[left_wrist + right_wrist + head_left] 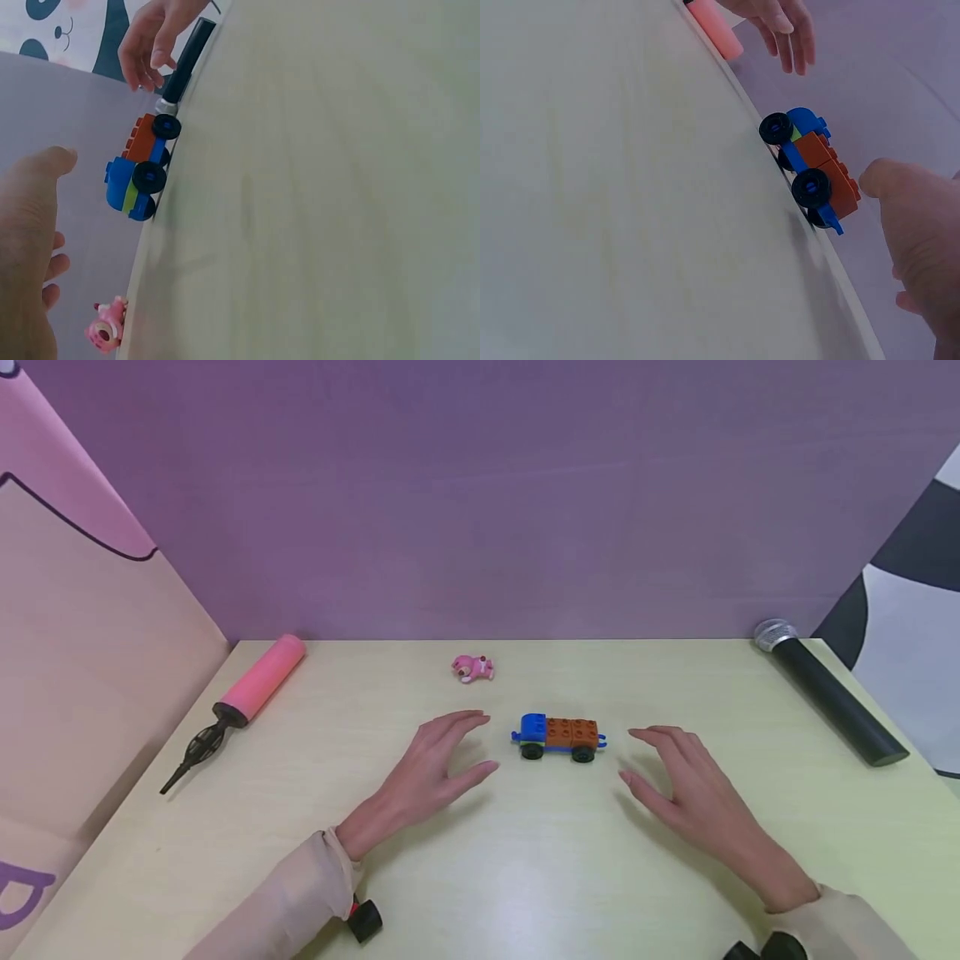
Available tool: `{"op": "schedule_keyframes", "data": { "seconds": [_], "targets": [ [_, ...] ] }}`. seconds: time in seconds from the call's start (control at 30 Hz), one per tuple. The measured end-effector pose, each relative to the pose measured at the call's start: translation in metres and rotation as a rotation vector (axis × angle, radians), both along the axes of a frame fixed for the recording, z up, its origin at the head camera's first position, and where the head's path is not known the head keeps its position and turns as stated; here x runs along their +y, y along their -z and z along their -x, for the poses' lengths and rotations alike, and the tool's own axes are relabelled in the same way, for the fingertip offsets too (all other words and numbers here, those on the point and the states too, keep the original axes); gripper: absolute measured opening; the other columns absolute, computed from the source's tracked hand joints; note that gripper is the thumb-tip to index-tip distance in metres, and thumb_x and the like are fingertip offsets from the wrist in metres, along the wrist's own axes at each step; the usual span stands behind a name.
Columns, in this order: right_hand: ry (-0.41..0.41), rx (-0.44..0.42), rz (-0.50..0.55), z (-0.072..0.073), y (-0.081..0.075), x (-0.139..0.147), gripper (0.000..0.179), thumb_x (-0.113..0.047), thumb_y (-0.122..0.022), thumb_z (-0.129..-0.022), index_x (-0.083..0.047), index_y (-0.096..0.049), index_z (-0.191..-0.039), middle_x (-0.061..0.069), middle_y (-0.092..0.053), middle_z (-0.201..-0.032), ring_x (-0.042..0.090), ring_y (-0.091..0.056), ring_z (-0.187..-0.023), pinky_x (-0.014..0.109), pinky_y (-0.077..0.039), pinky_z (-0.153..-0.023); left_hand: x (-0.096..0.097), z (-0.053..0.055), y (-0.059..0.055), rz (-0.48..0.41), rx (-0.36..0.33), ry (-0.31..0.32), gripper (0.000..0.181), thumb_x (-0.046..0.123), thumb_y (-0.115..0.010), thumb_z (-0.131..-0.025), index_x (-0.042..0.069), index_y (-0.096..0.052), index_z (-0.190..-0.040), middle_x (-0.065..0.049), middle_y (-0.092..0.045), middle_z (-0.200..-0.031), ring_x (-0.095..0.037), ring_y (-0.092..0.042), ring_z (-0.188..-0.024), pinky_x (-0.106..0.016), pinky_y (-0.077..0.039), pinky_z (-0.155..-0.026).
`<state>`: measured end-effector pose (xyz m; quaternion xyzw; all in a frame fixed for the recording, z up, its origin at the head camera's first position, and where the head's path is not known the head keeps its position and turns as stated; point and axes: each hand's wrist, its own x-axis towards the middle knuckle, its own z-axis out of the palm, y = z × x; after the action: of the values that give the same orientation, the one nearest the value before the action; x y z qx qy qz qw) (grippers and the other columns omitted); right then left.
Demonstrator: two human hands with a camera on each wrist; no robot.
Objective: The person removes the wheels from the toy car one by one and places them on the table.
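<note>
A toy truck (558, 737) of building blocks stands on its black wheels near the middle of the table. Its cab is blue and its load of studded bricks is orange-brown. My left hand (431, 768) hovers to the left of the truck, thumb and fingers spread, touching nothing. On the other side, my right hand (693, 793) is held in a similar way, apart from the truck. Both wrist views show the truck, in the left wrist view (139, 169) and the right wrist view (810, 169), with a gap before each thumb.
Behind the truck lies a small pink bear figure (472, 668). A pink hand pump (262, 681) with a black nozzle rests at the table's left side. Along the right edge lies a black microphone (836, 697). A purple wall (510, 510) rises behind the table (480, 893).
</note>
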<state>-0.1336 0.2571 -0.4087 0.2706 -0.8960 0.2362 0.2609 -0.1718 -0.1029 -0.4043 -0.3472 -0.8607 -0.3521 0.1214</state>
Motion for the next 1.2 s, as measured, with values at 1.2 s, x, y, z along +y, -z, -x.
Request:
{"op": "schedule_keyframes", "data": {
  "seconds": [1.2],
  "targets": [
    [-0.057, -0.095, 0.046, 0.028, 0.010, -0.028, 0.054, -0.003, -0.078, -0.090, 0.004, -0.055, -0.138, 0.016, -0.060, -0.124, 0.031, -0.057, -0.114, 0.047, -0.051, -0.089, 0.045, 0.033, 0.008, -0.067, -0.169, 0.105, 0.055, 0.020, -0.073, -0.099, -0.001, -0.053, -0.146, -0.014, -0.056, -0.146, -0.029, -0.050, -0.136, -0.047, -0.042, -0.112]
  ]
}}
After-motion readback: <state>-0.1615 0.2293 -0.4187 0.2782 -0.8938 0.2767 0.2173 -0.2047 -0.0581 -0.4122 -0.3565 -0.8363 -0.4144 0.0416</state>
